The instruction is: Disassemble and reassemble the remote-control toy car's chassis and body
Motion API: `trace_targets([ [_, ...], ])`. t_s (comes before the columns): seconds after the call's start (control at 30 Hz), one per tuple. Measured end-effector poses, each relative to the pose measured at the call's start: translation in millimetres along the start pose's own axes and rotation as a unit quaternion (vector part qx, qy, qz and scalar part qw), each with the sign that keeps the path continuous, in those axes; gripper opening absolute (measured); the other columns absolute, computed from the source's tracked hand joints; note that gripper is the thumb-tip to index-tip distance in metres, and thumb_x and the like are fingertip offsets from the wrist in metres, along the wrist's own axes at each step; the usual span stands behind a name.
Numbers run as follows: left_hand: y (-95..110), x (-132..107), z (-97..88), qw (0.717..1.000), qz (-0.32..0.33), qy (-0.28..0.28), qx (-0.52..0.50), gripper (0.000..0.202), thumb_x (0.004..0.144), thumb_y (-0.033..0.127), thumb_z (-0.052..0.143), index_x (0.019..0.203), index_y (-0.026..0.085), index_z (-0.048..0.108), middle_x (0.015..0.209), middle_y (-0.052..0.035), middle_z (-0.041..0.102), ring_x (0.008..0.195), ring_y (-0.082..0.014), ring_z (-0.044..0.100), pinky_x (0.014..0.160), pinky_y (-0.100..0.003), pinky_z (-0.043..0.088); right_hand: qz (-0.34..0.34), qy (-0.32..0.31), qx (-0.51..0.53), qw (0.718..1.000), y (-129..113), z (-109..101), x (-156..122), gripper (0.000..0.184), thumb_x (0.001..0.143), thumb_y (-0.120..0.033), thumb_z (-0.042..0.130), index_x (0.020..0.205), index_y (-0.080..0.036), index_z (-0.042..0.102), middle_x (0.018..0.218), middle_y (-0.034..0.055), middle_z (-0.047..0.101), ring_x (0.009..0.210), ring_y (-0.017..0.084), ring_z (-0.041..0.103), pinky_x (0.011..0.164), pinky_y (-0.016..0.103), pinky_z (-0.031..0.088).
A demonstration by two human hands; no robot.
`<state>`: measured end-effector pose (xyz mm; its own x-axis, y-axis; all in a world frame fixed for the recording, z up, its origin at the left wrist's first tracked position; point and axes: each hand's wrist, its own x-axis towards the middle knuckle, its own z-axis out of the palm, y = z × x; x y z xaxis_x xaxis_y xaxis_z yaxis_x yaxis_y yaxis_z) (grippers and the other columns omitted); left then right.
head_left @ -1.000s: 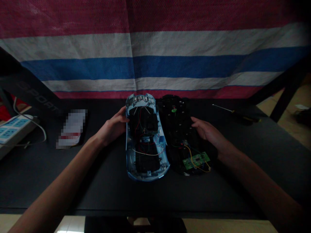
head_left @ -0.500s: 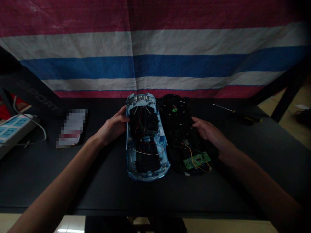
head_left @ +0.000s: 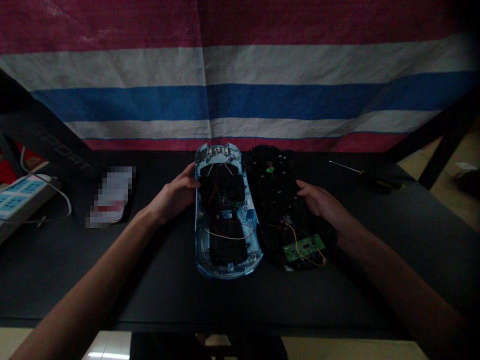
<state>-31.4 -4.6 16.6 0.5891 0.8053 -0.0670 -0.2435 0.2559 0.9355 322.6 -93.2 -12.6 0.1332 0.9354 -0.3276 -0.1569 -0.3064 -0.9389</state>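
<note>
A toy car's blue body shell lies on the dark table with its wired inside facing up. My left hand grips its left edge, the fingertips partly hidden behind the shell. Close against the shell's right side is the black car chassis, also showing its inside. On its near end sits a green circuit board with yellow and other thin wires. My right hand holds the chassis by its right edge, thumb on top, with the other fingers hidden.
A screwdriver lies at the right rear of the table. To the left are a blurred-out phone-like flat object and a white power strip with a cable. A striped sheet hangs behind.
</note>
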Motion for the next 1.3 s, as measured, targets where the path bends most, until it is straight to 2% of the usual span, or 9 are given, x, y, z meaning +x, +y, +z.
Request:
trace_targets([
  [0.17,-0.4,0.4,0.9,1.0,0.011,-0.006,0.002,0.073,0.086,0.024,0.069,0.158,0.025,0.057,0.139,-0.0086,0.076,0.112,-0.0319,0.073,0.099,-0.048,0.056,0.009,-0.01,0.018,1.0,-6.4,5.4,-5.5,0.022,0.076,-0.036,0.073,0.098,-0.032,0.072,0.102,0.0001,0.083,0.102,0.032,0.078,0.087,0.045,0.063],
  [0.3,-0.1,-0.2,2.3,1.0,0.01,0.0,-0.004,0.071,0.086,0.022,0.068,0.156,0.025,0.059,0.14,-0.0085,0.076,0.117,-0.0339,0.072,0.103,-0.051,0.056,0.007,-0.019,0.024,0.999,-9.0,10.1,-9.7,0.024,0.077,-0.035,0.069,0.1,-0.032,0.072,0.106,0.0009,0.084,0.101,0.033,0.079,0.089,0.047,0.064],
  [0.53,0.6,-0.3,2.3,1.0,0.009,0.008,-0.01,0.067,0.085,0.021,0.068,0.152,0.024,0.061,0.139,-0.0085,0.076,0.112,-0.0319,0.072,0.098,-0.048,0.055,0.015,-0.017,0.031,0.999,-10.0,10.8,-11.2,0.021,0.077,-0.035,0.069,0.098,-0.032,0.071,0.106,0.0014,0.084,0.102,0.032,0.08,0.089,0.047,0.064],
  [0.7,0.9,-0.1,1.5,1.0,0.009,0.0,-0.01,0.069,0.086,0.021,0.068,0.155,0.025,0.061,0.137,-0.0085,0.076,0.115,-0.033,0.072,0.102,-0.05,0.055,0.02,-0.016,0.032,0.999,-10.3,10.6,-11.8,0.022,0.079,-0.033,0.069,0.1,-0.032,0.073,0.106,0.0013,0.085,0.103,0.032,0.08,0.09,0.047,0.064],
  [0.9,0.5,0.0,0.3,1.0,-0.004,0.008,-0.003,0.071,0.085,0.022,0.068,0.155,0.025,0.059,0.138,-0.0077,0.076,0.11,-0.0306,0.073,0.094,-0.045,0.056,0.012,-0.022,0.043,0.999,-9.2,10.6,-10.4,0.018,0.078,-0.031,0.07,0.095,-0.03,0.072,0.098,0.0002,0.083,0.099,0.031,0.079,0.086,0.043,0.063],
  [1.17,0.1,1.0,1.3,1.0,0.0,0.009,-0.004,0.071,0.085,0.022,0.068,0.155,0.024,0.058,0.136,-0.008,0.077,0.114,-0.0314,0.072,0.096,-0.046,0.056,0.026,-0.01,0.051,0.998,-10.5,7.5,-7.8,0.027,0.073,-0.032,0.075,0.1,-0.031,0.071,0.096,-0.0005,0.081,0.091,0.028,0.076,0.08,0.041,0.063],
  [1.3,1.5,0.1,3.1,1.0,-0.001,0.008,0.001,0.07,0.085,0.023,0.068,0.154,0.024,0.059,0.137,-0.0083,0.077,0.114,-0.0319,0.072,0.093,-0.046,0.057,0.019,-0.026,0.044,0.999,-11.6,9.0,-10.2,0.028,0.075,-0.032,0.073,0.104,-0.03,0.073,0.1,0.0006,0.082,0.092,0.029,0.077,0.08,0.041,0.062],
])
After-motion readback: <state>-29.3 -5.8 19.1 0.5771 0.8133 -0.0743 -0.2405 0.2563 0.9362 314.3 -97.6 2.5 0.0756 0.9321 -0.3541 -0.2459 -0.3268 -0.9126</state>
